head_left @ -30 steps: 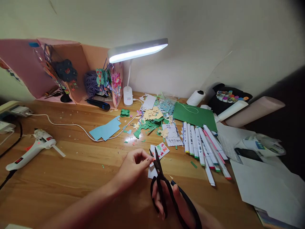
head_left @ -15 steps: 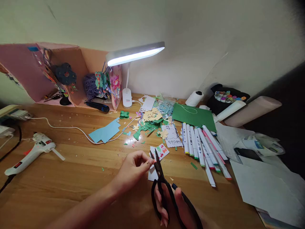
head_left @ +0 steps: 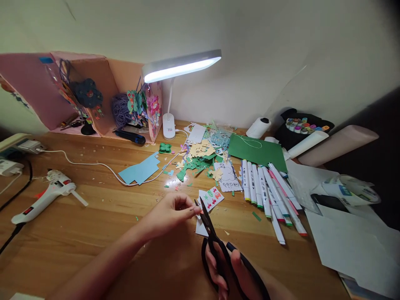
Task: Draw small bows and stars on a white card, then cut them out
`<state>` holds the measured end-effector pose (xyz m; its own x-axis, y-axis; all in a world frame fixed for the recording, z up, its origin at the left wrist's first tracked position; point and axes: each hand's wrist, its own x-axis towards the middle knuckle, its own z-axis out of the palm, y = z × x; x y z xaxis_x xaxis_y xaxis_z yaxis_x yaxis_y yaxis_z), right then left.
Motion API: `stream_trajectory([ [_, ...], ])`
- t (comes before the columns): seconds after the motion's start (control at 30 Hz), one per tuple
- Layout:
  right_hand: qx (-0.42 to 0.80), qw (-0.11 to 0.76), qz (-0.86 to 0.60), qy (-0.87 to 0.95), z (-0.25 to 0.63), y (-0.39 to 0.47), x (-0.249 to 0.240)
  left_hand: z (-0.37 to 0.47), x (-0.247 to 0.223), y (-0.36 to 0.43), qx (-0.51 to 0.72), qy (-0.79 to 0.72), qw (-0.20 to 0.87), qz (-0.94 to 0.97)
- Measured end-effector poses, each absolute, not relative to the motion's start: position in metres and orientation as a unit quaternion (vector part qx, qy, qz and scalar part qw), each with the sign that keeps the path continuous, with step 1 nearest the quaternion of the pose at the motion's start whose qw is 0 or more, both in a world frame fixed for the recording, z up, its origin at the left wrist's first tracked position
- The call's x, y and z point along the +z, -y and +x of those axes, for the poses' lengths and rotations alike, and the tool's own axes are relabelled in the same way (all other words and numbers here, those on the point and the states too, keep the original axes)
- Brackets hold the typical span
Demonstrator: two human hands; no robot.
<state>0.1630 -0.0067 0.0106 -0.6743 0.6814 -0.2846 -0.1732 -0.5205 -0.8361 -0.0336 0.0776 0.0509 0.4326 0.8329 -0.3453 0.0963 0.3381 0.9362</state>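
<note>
My left hand (head_left: 175, 212) pinches a tiny pinkish paper piece (head_left: 201, 211) between thumb and forefinger. My right hand (head_left: 226, 266) has its fingers through the handles of black scissors (head_left: 210, 225). The scissor blades are slightly apart and lie at the small piece, by my left fingertips. Behind the blades lies a white card (head_left: 214, 196) with red and green drawings, and another white paper (head_left: 201, 227) shows partly below it.
Markers (head_left: 264, 191) lie right of centre, beside a green sheet (head_left: 258, 152). Paper scraps (head_left: 201, 156) are heaped under the lamp (head_left: 184, 66). A glue gun (head_left: 46, 198) lies left, a pink box (head_left: 106, 96) stands behind, and white sheets (head_left: 353, 241) lie right.
The view has shifted slightly, so the desk items appear a little further right. The scissor blades look a little closer together around the small piece. Both hands keep their holds.
</note>
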Motion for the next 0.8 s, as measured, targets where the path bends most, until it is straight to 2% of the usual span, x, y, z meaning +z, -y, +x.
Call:
stream_trajectory([
  [0.23, 0.845, 0.284, -0.281, 0.357, 0.162, 0.011, -0.008, -0.036, 0.046, -0.078, 0.270, -0.463, 0.660, 0.527],
  [0.53, 0.778, 0.280, -0.321, 0.462, 0.163, 0.007, 0.001, -0.033, 0.048, -0.078, 0.269, -0.470, 0.667, 0.512],
  [0.8, 0.775, 0.231, -0.323, 0.492, 0.165, 0.006, 0.009, -0.041, 0.053, -0.083, 0.218, -0.474, 0.667, 0.532],
])
